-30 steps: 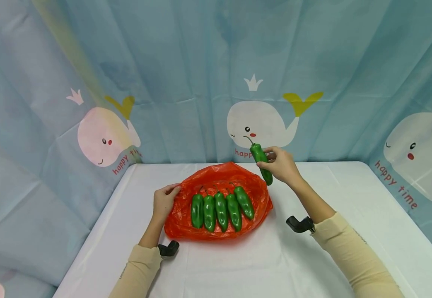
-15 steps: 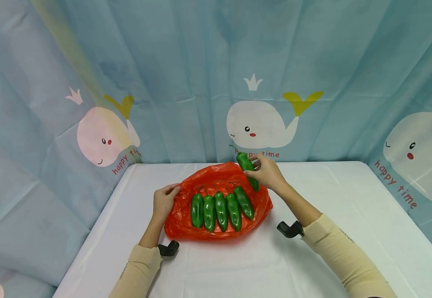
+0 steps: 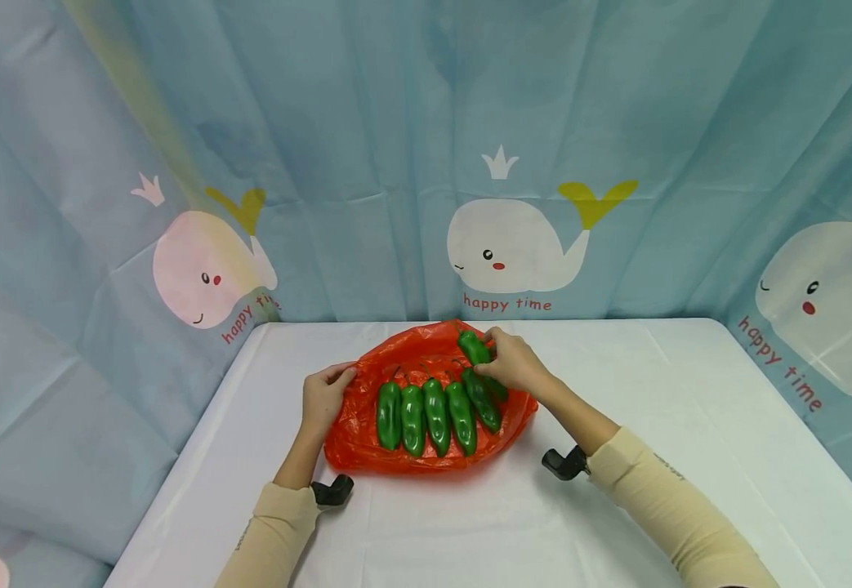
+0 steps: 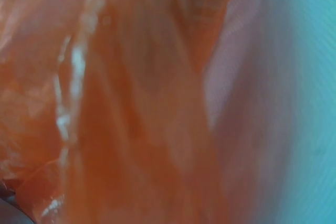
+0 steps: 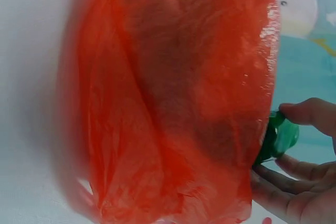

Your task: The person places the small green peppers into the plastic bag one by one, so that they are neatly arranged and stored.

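Observation:
A red plastic bag (image 3: 426, 463) lies spread on the table, its mouth facing up. Several green peppers (image 3: 436, 416) with thin stems rest side by side in it. At the bag's left rim, my left hand (image 3: 323, 398) pinches the plastic between thumb and fingers. My right hand (image 3: 515, 359) grips one more green pepper (image 3: 474, 346) at the right rim, its lower end overlapping the rightmost pepper in the head view. In the right wrist view, the bag wall (image 5: 184, 98) hides most of the held pepper (image 5: 283, 136). The left wrist view is mostly blurred red plastic (image 4: 136, 108).
A white cloth covers the table (image 3: 440, 531). Behind it hangs a blue curtain (image 3: 367, 147) printed with whales. A black wrist camera (image 3: 333, 490) sits on the left cuff, another black camera (image 3: 565, 464) on the right cuff.
My right hand has moved left and down with the held pepper, from above the bag's right rim to inside it. My left hand and the other peppers have stayed in place.

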`<action>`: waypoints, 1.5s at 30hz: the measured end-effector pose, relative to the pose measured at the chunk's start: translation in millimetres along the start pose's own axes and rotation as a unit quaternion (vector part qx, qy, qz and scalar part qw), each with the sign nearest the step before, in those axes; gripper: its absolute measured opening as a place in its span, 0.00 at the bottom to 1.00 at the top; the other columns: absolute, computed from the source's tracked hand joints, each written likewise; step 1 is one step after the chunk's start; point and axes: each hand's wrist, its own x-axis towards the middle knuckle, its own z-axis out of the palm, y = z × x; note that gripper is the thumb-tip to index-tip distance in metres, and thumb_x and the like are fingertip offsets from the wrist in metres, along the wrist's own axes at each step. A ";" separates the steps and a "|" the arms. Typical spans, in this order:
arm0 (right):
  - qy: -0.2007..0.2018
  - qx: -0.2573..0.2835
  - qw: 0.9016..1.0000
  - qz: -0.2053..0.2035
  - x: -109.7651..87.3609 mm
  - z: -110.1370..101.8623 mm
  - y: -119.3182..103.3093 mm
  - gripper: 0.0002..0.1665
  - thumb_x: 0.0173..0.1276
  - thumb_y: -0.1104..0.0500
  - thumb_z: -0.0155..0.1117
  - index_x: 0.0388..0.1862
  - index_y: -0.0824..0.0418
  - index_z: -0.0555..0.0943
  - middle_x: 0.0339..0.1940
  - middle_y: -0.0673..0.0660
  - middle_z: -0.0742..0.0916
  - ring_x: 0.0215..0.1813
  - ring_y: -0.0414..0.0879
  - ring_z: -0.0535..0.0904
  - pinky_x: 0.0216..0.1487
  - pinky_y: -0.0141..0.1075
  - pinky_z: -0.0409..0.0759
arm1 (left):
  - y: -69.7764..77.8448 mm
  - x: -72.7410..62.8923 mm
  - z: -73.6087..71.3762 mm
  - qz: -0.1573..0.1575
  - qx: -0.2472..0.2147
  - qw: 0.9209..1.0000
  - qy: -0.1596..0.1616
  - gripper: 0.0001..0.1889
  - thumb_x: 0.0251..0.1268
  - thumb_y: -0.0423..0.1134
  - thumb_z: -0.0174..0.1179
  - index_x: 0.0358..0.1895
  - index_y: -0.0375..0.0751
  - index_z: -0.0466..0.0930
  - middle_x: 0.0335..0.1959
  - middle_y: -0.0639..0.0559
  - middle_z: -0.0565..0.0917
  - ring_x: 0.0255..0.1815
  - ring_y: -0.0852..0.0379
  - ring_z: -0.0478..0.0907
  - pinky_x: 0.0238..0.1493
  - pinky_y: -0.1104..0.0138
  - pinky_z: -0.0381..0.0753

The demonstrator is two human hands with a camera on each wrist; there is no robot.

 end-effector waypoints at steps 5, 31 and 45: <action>-0.013 -0.041 0.999 0.017 3.6 8.4 0.2 0.28 0.61 0.58 0.71 0.55 0.68 0.71 0.42 0.64 0.85 0.40 0.51 0.81 0.40 0.41 0.83 | 1.0 -1.4 -0.7 0.004 -0.006 1.000 0.001 0.15 0.70 0.42 0.58 0.50 0.36 0.85 0.48 0.39 0.86 0.43 0.61 0.79 0.40 0.80 0.76; -0.021 -0.166 0.985 0.042 2.5 19.2 10.0 0.17 0.64 0.58 0.68 0.44 0.71 0.78 0.35 0.63 0.85 0.32 0.49 0.80 0.31 0.36 0.82 | -0.1 -0.7 0.3 -0.002 -0.013 1.000 -0.005 0.15 0.71 0.42 0.58 0.50 0.37 0.85 0.48 0.39 0.86 0.43 0.60 0.79 0.39 0.79 0.76; -0.021 -0.136 0.990 0.018 -2.5 10.7 11.0 0.14 0.64 0.59 0.65 0.43 0.69 0.79 0.32 0.59 0.84 0.32 0.48 0.76 0.33 0.37 0.77 | 0.6 -0.4 2.0 0.010 -0.020 1.000 0.002 0.15 0.69 0.42 0.59 0.49 0.35 0.86 0.47 0.38 0.87 0.40 0.64 0.79 0.38 0.80 0.77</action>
